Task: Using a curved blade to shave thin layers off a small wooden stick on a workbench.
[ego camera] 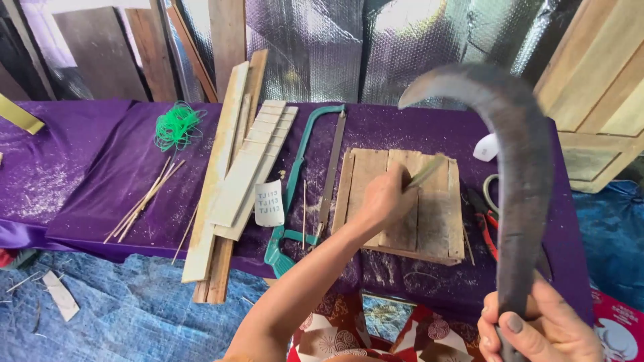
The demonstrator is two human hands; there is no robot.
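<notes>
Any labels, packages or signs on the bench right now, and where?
White paper label: on the purple cloth, between the wooden slats and the green hacksaw; curled rectangle, dark print.
Red package: bottom right corner, past the right hand; red with a white picture, cut off.

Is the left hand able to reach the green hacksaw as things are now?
Probably yes, once freed: the left hand grips a thin strip over the wooden board, and the green hacksaw lies just beside that board, with nothing between them.
</notes>
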